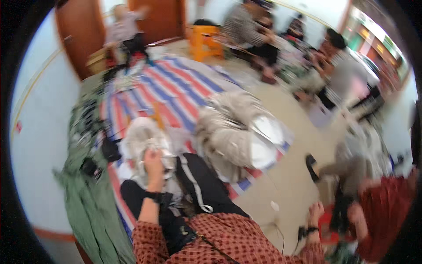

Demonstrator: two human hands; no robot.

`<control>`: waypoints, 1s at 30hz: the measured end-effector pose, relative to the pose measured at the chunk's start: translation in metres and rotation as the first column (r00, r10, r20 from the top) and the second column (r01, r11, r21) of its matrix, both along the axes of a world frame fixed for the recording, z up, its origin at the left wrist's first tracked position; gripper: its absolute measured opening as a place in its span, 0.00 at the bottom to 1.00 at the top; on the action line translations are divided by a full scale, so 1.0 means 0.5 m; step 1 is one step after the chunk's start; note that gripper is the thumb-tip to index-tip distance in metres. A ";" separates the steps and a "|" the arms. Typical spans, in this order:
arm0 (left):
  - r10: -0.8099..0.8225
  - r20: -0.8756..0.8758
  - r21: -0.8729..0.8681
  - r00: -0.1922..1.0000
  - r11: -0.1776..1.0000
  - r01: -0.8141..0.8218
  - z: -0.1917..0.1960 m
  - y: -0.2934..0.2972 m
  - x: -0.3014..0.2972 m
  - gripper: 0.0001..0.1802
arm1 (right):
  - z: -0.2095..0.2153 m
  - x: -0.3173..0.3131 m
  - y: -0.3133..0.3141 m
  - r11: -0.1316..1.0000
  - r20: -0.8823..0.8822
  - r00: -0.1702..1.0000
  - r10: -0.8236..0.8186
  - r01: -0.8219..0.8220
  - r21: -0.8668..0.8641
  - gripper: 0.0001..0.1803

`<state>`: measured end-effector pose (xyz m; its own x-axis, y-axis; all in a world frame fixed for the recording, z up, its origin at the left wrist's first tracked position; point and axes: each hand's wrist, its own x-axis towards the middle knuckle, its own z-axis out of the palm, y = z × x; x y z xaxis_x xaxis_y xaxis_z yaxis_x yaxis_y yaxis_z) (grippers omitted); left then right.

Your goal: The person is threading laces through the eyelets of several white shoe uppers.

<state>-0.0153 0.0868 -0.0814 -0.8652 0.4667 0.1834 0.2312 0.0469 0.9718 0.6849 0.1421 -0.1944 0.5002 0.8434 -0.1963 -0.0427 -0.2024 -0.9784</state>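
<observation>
My left hand (154,165), with a dark band at the wrist, is closed on an off-white cloth piece (145,132) over my lap. The piece looks rounded and hollow, perhaps a cap; blur hides its details. More pale cloth hangs below that hand, between my dark-trousered legs. Out to the right, low and away from the cloth, is my right hand (315,211). Its fingers are smeared, and I cannot make out anything in them. A thick curved stack of beige and white nested fabric pieces (224,136) lies just beyond my legs.
A red, white and blue striped sheet (176,88) covers the floor ahead. Green cloth (92,207) runs along the left. An orange stool (204,42) stands at the back. Several people sit at the far right; a person in dark red (387,215) is close on my right. A child stands far left.
</observation>
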 end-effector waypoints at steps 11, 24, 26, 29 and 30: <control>-0.171 0.274 0.051 0.946 0.985 0.164 -0.008 0.007 -0.073 0.21 | 0.174 -0.047 -0.026 0.960 0.161 0.957 -0.241 0.210 0.186 0.10; -0.210 0.085 0.063 0.974 0.977 0.205 -0.044 -0.025 -0.097 0.11 | 0.280 -0.100 -0.059 0.810 -0.224 0.783 0.580 -0.526 0.259 0.22; -0.181 0.167 0.143 0.969 0.977 0.158 0.002 -0.011 -0.034 0.11 | 0.267 -0.098 -0.065 0.840 -0.221 0.815 0.535 -0.486 0.240 0.20; -0.213 0.191 0.183 0.958 0.967 0.178 0.008 0.004 -0.014 0.08 | 0.272 -0.083 -0.075 0.811 0.130 0.803 0.582 -0.585 -0.016 0.21; -0.097 0.145 0.102 0.985 0.991 0.083 0.035 -0.019 -0.010 0.08 | 0.252 -0.112 -0.049 0.704 0.131 0.695 0.707 -0.673 -0.227 0.18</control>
<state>-0.0203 0.0774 -0.0639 -0.8414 0.5305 0.1030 0.0825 -0.0622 0.9946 0.6289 0.1176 -0.0682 -0.1702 0.9335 -0.3156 0.3538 -0.2410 -0.9037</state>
